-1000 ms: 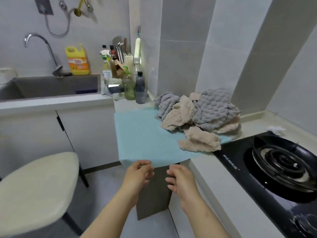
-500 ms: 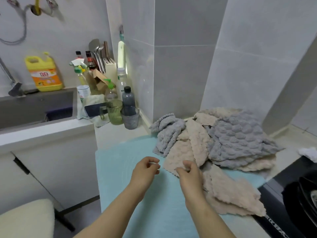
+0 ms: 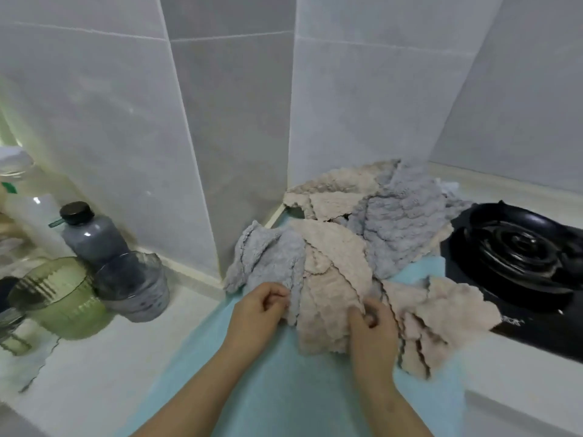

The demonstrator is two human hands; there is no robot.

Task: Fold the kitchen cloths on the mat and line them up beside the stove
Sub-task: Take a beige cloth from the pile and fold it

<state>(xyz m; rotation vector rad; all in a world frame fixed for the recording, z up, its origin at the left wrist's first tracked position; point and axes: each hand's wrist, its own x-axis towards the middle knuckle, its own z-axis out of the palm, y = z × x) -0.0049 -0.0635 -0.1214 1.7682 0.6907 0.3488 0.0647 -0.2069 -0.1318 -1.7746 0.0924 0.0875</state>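
Picking the first cloth: left hand (image 3: 257, 313) and right hand (image 3: 372, 326) both pinched on the beige cloth (image 3: 325, 298) in the pile on the mat (image 3: 252, 389), left of the stove (image 3: 517, 257). Next: pull it free and spread it flat.

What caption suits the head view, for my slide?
Both hands grip a beige cloth from the unfolded pile on the blue mat.

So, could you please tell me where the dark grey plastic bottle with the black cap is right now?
In the head view, the dark grey plastic bottle stands at far left against the tiled wall, behind the grey cup.
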